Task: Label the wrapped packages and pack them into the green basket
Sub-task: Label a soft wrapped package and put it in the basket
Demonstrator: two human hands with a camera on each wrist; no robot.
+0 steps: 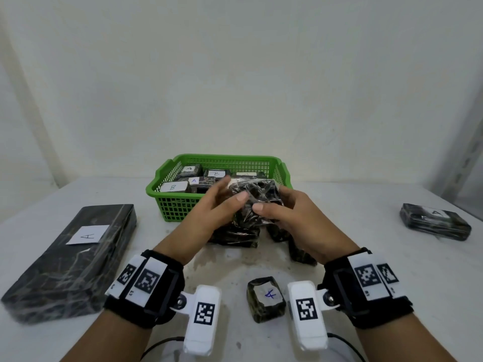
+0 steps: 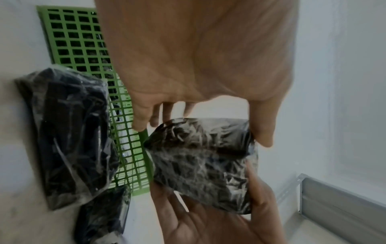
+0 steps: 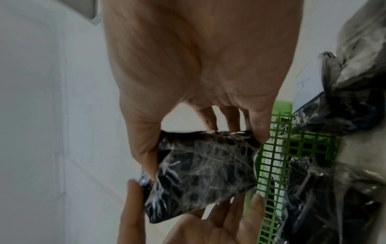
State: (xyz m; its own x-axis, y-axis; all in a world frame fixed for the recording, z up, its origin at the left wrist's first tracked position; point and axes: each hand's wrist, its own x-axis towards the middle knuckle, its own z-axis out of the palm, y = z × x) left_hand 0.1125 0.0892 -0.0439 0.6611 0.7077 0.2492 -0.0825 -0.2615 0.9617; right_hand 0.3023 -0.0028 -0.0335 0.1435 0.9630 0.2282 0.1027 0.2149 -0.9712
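Note:
My right hand grips a dark, plastic-wrapped package with no label showing, just in front of the green basket. In the right wrist view its thumb and fingers pinch the package by two opposite edges. My left hand is spread beside it. Its fingers are straight and only the thumb touches the package. The basket holds several wrapped packages with white labels marked A or B.
Two more unlabelled dark packages lie on the table under my hands. A long package labelled A lies at the left, a smaller one labelled A at the far right, and a small cube labelled A between my wrists.

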